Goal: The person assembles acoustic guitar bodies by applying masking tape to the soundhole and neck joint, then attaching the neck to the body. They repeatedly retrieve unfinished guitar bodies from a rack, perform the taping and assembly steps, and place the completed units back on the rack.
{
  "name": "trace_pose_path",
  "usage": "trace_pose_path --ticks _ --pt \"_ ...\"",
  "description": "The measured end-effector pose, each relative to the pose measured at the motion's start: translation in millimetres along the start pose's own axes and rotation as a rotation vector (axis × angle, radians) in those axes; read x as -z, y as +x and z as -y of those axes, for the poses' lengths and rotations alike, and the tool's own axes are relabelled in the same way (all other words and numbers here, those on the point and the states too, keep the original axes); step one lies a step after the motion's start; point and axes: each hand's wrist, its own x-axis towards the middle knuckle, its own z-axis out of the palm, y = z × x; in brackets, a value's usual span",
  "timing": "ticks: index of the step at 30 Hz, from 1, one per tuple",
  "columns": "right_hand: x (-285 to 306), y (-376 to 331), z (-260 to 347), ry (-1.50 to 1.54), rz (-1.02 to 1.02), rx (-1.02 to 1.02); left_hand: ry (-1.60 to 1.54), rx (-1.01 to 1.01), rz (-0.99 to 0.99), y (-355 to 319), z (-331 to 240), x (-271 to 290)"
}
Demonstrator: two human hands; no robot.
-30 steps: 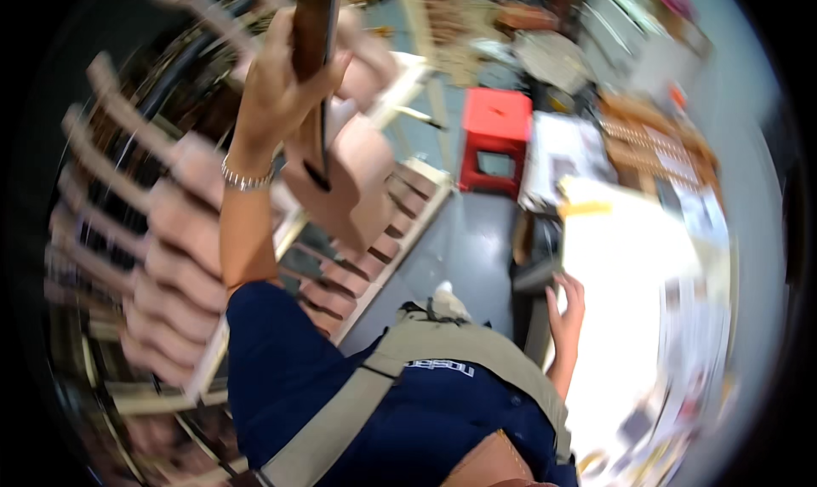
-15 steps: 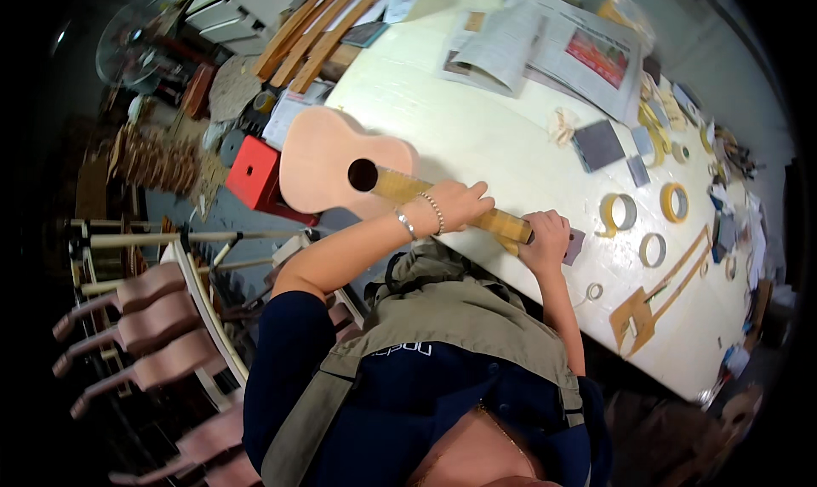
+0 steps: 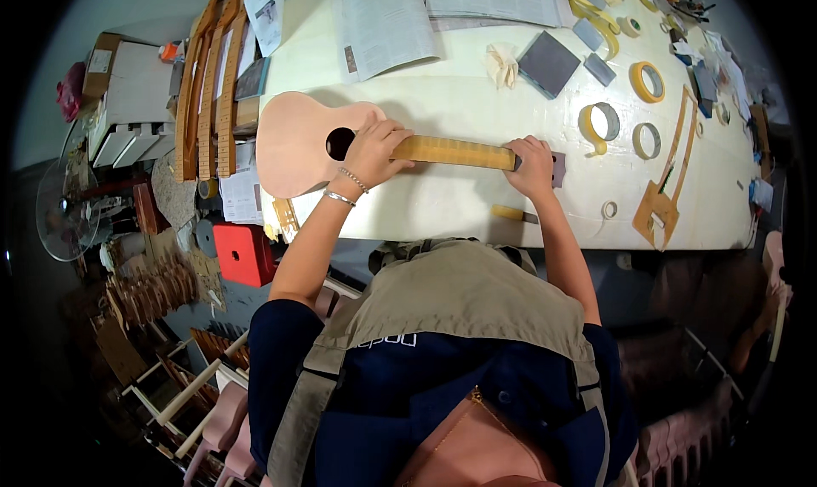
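A ukulele [image 3: 294,138] with a plain pinkish body lies flat on the table, its neck pointing right. Yellowish tape covers its fingerboard [image 3: 459,152]. My left hand [image 3: 374,153] grips it where the neck meets the body, just right of the round sound hole [image 3: 339,143], with fingers over the top of the neck. My right hand [image 3: 531,165] is wrapped round the neck's far end beside the headstock [image 3: 558,170]; its palm side is hidden. On the table below the neck lies a yellow-handled tool [image 3: 509,211] with a dark end.
The white table [image 3: 459,87] carries newspapers [image 3: 383,32], grey abrasive pads [image 3: 549,64], rolls of tape [image 3: 647,82] and a flat wooden template [image 3: 659,210]. Several wooden necks [image 3: 225,104] rest at the left. A red stool [image 3: 243,254] stands beside the table, and pink instrument bodies [image 3: 223,419] hang lower left.
The ukulele has turned from slanting at the table's edge to lying nearly level on the tabletop. My left hand has shifted along the neck to the body; my right has stayed by the headstock.
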Motion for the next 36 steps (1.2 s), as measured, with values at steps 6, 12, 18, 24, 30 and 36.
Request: trace_pose_path --ticks 6,12,18,24,30,36 --pt "-2.7 -2.1 1.2 -0.006 -0.027 -0.010 -0.046 0.074 -0.024 -0.5 -9.3 2.8" --pt "-3.2 -1.4 1.5 -0.002 -0.032 -0.005 0.001 0.060 0.001 5.2 -11.9 5.7" --pt "-6.0 -2.0 -0.6 0.008 -0.048 -0.007 0.100 0.113 0.156 16.5 -18.6 13.6" --pt "-7.8 -2.8 -4.5 0.006 -0.049 -0.012 0.012 0.025 0.242 22.6 -13.9 26.7" --pt "-5.9 -2.3 -3.4 0.007 -0.050 -0.022 0.064 0.041 0.040 16.7 -12.7 65.4" --pt "-6.0 -1.5 0.2 -0.008 -0.062 -0.016 0.032 0.474 -0.218 -30.6 -11.8 62.0"
